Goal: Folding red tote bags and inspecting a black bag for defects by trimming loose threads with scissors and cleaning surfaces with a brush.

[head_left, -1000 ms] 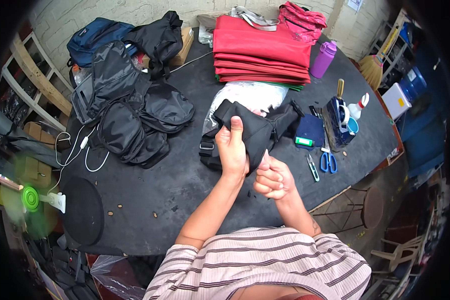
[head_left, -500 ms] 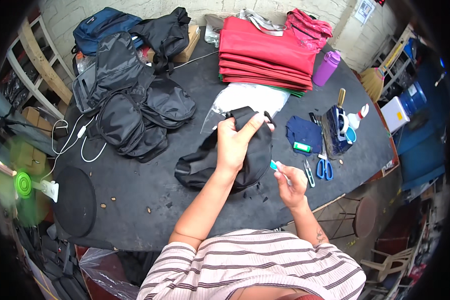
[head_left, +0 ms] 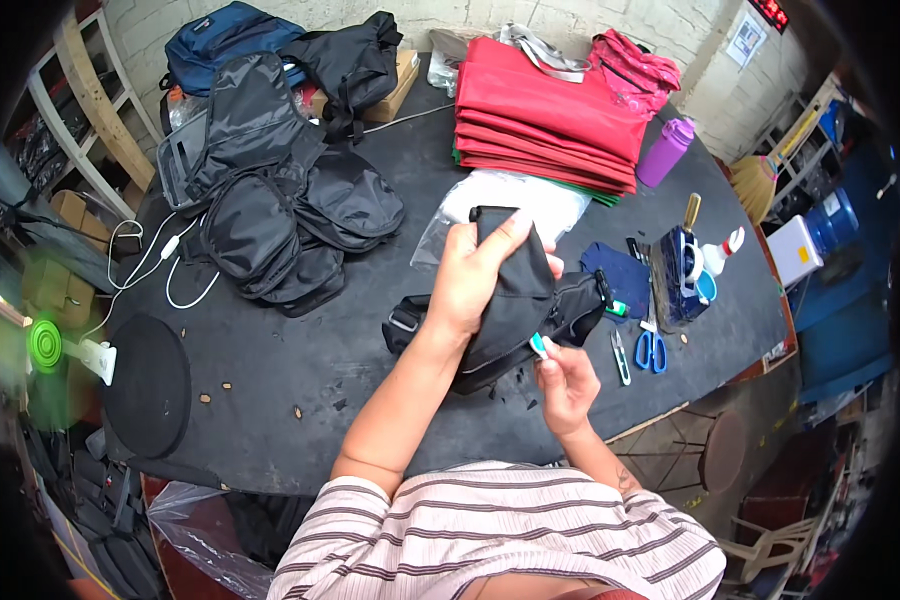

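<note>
My left hand [head_left: 475, 275] grips a black fabric bag [head_left: 510, 315] near its top, thumb pressed on the cloth, and holds it up off the table in front of me. Straps and a buckle dangle from the bag's sides. At the bag's lower right edge, my right hand [head_left: 568, 385] pinches a small teal-and-white tool [head_left: 538, 346]. Its tip is at the fabric; I cannot make out its exact kind. To the right lie thread snips [head_left: 621, 358] and blue-handled scissors [head_left: 651, 350], next to a folded navy cloth [head_left: 615, 275].
Black backpacks [head_left: 260, 235] are heaped at left, near a white cable [head_left: 155, 265] and a round black disc [head_left: 148, 388]. Behind stands a stack of red fabric [head_left: 550, 115], a purple bottle [head_left: 665, 153] beside it. A tool holder [head_left: 678, 285] and spray bottle [head_left: 725, 248] are at right.
The bag has been turned and raised, so a flat panel now faces up and its straps swing out to the right. My right hand moved slightly left and down with the small tool.
</note>
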